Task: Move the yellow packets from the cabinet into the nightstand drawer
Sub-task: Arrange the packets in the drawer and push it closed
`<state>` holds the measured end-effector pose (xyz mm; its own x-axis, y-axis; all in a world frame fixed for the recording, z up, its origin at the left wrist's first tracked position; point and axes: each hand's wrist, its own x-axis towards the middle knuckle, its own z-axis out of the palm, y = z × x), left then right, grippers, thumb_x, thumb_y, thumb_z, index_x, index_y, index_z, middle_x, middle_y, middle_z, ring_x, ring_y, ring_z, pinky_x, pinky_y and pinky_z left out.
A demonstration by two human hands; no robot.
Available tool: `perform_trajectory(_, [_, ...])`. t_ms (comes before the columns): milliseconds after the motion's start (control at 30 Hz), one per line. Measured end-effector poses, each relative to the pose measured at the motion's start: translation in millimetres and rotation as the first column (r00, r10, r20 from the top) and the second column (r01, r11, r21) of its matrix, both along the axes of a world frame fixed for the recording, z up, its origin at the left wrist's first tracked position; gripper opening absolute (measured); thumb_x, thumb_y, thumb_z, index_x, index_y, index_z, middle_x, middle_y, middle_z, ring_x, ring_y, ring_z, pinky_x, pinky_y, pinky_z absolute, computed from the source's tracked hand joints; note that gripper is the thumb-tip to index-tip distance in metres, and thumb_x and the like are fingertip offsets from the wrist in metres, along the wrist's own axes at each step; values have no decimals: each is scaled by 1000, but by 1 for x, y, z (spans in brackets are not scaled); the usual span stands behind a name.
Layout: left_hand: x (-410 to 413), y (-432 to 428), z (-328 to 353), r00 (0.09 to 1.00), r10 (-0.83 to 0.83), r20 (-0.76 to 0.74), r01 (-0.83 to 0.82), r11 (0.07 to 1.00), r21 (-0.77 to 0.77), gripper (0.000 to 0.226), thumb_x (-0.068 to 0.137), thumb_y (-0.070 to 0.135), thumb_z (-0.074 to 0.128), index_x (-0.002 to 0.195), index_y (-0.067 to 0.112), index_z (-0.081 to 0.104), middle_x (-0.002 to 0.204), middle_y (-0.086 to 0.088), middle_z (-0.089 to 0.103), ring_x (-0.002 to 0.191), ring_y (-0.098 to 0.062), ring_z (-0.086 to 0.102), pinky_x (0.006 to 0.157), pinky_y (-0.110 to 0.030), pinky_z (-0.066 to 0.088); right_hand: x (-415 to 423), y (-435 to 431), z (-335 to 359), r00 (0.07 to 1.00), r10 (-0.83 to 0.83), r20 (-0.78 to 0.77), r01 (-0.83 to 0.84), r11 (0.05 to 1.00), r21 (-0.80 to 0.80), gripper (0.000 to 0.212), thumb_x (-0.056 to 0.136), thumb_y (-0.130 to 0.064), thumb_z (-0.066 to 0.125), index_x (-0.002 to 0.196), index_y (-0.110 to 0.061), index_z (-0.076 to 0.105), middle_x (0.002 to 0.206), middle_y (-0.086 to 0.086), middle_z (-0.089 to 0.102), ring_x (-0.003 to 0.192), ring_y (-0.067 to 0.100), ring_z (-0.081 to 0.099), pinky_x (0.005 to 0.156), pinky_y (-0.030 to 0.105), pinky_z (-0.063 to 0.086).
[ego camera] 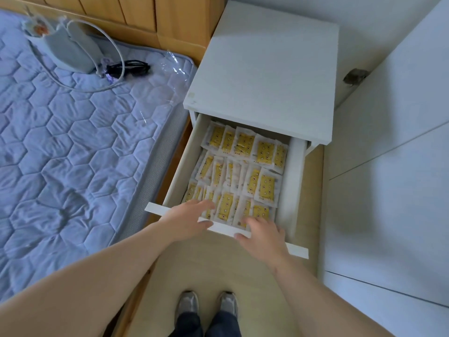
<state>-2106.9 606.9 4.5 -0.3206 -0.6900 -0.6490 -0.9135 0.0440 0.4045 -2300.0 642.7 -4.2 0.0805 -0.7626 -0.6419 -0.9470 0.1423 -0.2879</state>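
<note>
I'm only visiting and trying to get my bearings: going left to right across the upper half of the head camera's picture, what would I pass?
Grey bag lying on the quilted bed → black object → crinkled clear plastic → white nightstand → white cabinet front.

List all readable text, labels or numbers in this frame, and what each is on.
No text is legible.
Yellow packets in the drawer: dark print on the yellow panel and a small mark beneath it, too small and blurred to read.
Sticker on the nightstand top corner: too faint to read.
Round emblem on the grey bag: blurred, no words discernible.
</note>
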Motion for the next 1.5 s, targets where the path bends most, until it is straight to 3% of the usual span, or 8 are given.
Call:
perform_trajectory(133, [2, 13, -6, 995, -57, 83, 57, 998, -1, 59, 92, 34, 57, 144, 34, 29, 137, 3, 45, 121, -16, 49, 97, -29, 44, -3, 11, -3, 1000, -24, -4, 24, 997, 68, 40, 93, -30, 53, 132, -28, 45, 135, -4, 48, 126, 22, 44, 102, 46, 33])
perform_trajectory(267, [-3, 15, -20, 980, -85, 180, 110, 985, -134, 58, 93, 22, 56, 145, 31, 29, 134, 2, 49, 121, -18, 50, 94, -28, 47, -3, 17, -9, 999, -17, -34, 16, 999, -35, 34, 94, -19, 50, 128, -25, 47, 127, -3, 52, 120, 22, 47, 98, 43, 37])
perform_trajectory(533, [-2, 18, -35, 944, -172, 281, 246, 935, -256, 42, 94, 10, 54, 133, 22, 44, 119, -1, 54, 107, -19, 54, 82, -27, 49, -1, 22, -15, 992, -47, -117, 30, 990, -141, 24, 96, -23, 48, 120, -23, 51, 117, -3, 56, 111, 22, 50, 86, 34, 39])
perform_trajectory(867, [-1, 2, -33, 929, -256, 268, 326, 908, -262, 44, 93, 4, 52, 133, 19, 43, 119, -3, 53, 102, -20, 55, 77, -26, 48, 2, 11, -13, 989, -57, -136, 36, 988, -149, 23, 96, -23, 49, 118, -22, 52, 115, -3, 52, 112, 19, 44, 87, 33, 46])
perform_trajectory(1233, [-16, -47, -32, 952, -183, 246, 250, 928, -277, 44, 94, 14, 55, 135, 23, 44, 127, 1, 52, 115, -17, 51, 92, -26, 47, -15, -44, -10, 993, 5, -117, -26, 983, -182, 25, 96, -27, 48, 120, -22, 50, 118, -3, 51, 110, 18, 45, 85, 31, 48])
perform_trajectory(1500, [-34, -99, -30, 929, -166, 330, 261, 928, -266, 48, 95, 19, 53, 141, 26, 38, 141, 3, 45, 130, -15, 43, 106, -28, 39, -35, -106, -7, 995, 70, -70, -83, 975, -207, 22, 97, -24, 47, 118, -19, 51, 115, 0, 52, 108, 21, 45, 71, 29, 39])
